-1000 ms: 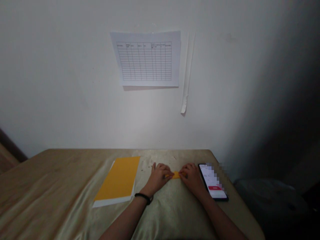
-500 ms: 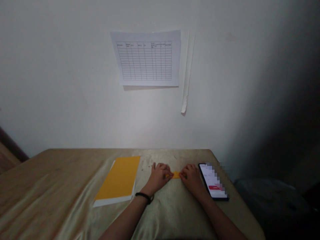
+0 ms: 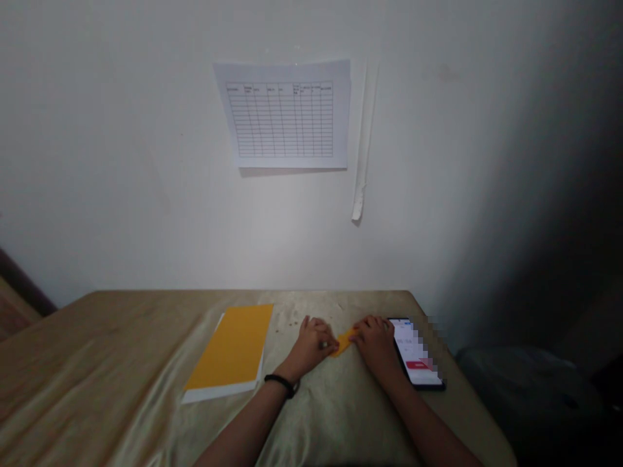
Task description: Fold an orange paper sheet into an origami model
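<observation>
Between my two hands is a small piece of folded yellow paper (image 3: 344,341), tilted with its right end farther from me. My left hand (image 3: 314,342), with a black band on the wrist, pinches its left end between thumb and fingertips. At the other end, my right hand (image 3: 374,338) grips the paper with its thumb and fingers, and its knuckles come close to the phone. The fingers cover both ends of the paper, so its full shape is hidden.
Left of my hands lie yellow sheets (image 3: 233,347) over white paper (image 3: 219,393). A lit phone (image 3: 413,357) rests at the right, near the edge of the cloth-covered table (image 3: 121,337). A printed chart (image 3: 282,117) hangs on the wall behind.
The yellow paper has turned from level to slanted, its right end going up and away. My right hand has shifted slightly forward with it; my left hand has barely moved.
</observation>
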The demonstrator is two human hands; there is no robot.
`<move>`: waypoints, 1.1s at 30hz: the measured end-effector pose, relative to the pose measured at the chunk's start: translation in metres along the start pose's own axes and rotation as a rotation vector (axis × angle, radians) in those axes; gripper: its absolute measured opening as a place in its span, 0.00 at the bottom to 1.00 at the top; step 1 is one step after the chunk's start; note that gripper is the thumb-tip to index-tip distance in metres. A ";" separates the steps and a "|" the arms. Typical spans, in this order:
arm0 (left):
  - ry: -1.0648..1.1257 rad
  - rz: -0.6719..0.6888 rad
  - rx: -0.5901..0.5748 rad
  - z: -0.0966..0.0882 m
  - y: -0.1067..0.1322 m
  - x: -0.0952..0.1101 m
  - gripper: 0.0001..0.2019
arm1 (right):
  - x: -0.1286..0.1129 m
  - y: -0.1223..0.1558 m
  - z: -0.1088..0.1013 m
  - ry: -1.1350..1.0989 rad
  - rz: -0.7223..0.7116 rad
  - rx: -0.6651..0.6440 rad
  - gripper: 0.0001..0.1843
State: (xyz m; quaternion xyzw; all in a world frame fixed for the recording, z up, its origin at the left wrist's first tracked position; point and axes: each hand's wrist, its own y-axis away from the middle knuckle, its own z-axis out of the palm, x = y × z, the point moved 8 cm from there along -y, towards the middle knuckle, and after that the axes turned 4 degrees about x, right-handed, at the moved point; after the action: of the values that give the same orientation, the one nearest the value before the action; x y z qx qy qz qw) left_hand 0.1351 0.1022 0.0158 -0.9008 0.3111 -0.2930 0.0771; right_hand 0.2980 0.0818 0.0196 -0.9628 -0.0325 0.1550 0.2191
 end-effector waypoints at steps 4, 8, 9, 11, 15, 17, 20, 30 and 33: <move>-0.004 0.018 -0.020 0.002 0.000 0.001 0.10 | 0.000 -0.001 0.001 0.020 0.007 -0.016 0.07; -0.008 0.037 -0.095 0.006 0.002 0.003 0.15 | -0.006 0.000 -0.003 -0.030 -0.039 -0.044 0.09; -0.008 0.041 -0.101 0.006 0.003 0.004 0.14 | -0.007 0.001 -0.004 -0.042 -0.046 -0.046 0.09; -0.009 0.052 -0.096 0.004 0.002 0.009 0.12 | -0.008 0.001 -0.005 -0.067 -0.059 -0.044 0.10; -0.017 0.077 -0.087 0.004 0.002 0.017 0.10 | -0.008 -0.001 0.000 -0.143 -0.060 -0.065 0.11; -0.017 0.066 -0.094 0.005 0.002 0.017 0.13 | -0.003 -0.002 0.004 -0.197 -0.033 -0.074 0.12; -0.015 0.026 -0.118 0.009 0.003 0.011 0.19 | 0.006 -0.003 0.005 -0.272 0.015 -0.043 0.11; -0.032 0.009 -0.112 0.011 0.003 0.008 0.21 | 0.009 0.009 0.001 -0.426 -0.029 -0.113 0.03; -0.038 -0.003 -0.110 0.010 0.003 0.009 0.21 | 0.006 0.011 0.000 -0.460 -0.030 -0.166 0.03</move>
State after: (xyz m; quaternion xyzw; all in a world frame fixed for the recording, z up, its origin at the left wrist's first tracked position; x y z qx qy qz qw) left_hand 0.1449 0.0936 0.0113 -0.9095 0.3241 -0.2583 0.0329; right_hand 0.3036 0.0720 0.0133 -0.9163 -0.1086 0.3634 0.1283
